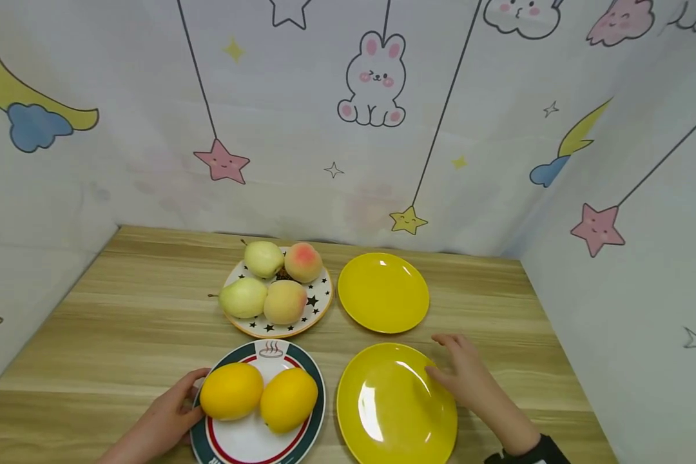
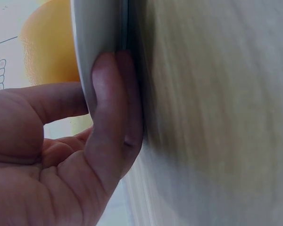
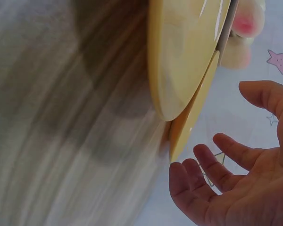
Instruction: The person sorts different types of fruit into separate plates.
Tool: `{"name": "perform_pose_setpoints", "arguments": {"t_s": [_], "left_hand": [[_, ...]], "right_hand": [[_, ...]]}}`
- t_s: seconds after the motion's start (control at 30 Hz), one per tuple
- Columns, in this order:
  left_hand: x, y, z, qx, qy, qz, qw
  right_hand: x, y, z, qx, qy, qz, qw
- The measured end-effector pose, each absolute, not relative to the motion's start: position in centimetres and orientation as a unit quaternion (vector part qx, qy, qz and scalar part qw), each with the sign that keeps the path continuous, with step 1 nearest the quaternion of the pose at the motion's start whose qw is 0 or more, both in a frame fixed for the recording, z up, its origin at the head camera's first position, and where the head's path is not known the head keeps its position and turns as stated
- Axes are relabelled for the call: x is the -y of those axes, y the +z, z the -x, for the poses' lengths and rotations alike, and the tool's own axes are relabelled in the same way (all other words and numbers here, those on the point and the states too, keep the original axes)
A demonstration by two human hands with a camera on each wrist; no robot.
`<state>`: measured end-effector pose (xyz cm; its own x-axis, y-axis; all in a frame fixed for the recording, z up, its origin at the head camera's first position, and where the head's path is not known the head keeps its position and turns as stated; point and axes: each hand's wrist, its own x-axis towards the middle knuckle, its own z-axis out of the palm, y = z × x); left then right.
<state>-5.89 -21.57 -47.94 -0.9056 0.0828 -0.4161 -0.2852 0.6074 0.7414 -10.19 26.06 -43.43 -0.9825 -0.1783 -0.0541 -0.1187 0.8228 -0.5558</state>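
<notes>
My left hand (image 1: 171, 411) holds the left rim of a white plate with a green border (image 1: 238, 443), thumb at the upper edge. In the left wrist view its fingers (image 2: 108, 89) curl beneath the plate, close to the wood. Two yellow, oval, lemon-like fruits (image 1: 232, 391) lie on this plate. Over the right edge of the front yellow plate (image 1: 397, 399) hovers my right hand (image 1: 466, 375), fingers loosely spread and nothing held. The right wrist view shows a gap between this hand and the yellow plate rims.
Behind the green-bordered plate, a star-patterned plate (image 1: 323, 298) carries two pale green pears (image 1: 243, 298) and two peaches (image 1: 285, 301). Another yellow plate (image 1: 383, 293) stands at the back of the wooden table (image 1: 122, 322). Printed fabric walls (image 1: 301, 116) enclose the table's back and sides.
</notes>
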Motion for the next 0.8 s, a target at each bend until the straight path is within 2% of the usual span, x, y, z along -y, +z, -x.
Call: {"name": "perform_pose_setpoints", "arguments": {"t_s": [0.23,0.43,0.67,0.8], "left_hand": [[21.5,-47.9,5.8,-0.869,0.444,0.062,0.209],[21.5,-48.0,5.8,-0.870,0.445,0.060,0.206],[21.4,-47.9,5.8,-0.873,0.440,0.056,0.202],[21.4,-47.8,5.8,-0.871,0.442,0.060,0.205]], "right_hand": [[-28.2,-45.2,7.9,-0.912,-0.399,-0.006,0.095],[-28.2,-45.9,6.1,-0.878,-0.457,-0.082,0.116],[-27.9,-46.4,4.5,-0.831,-0.525,-0.097,0.157],[-27.7,-46.6,4.3,-0.824,-0.538,-0.094,0.148]]}}
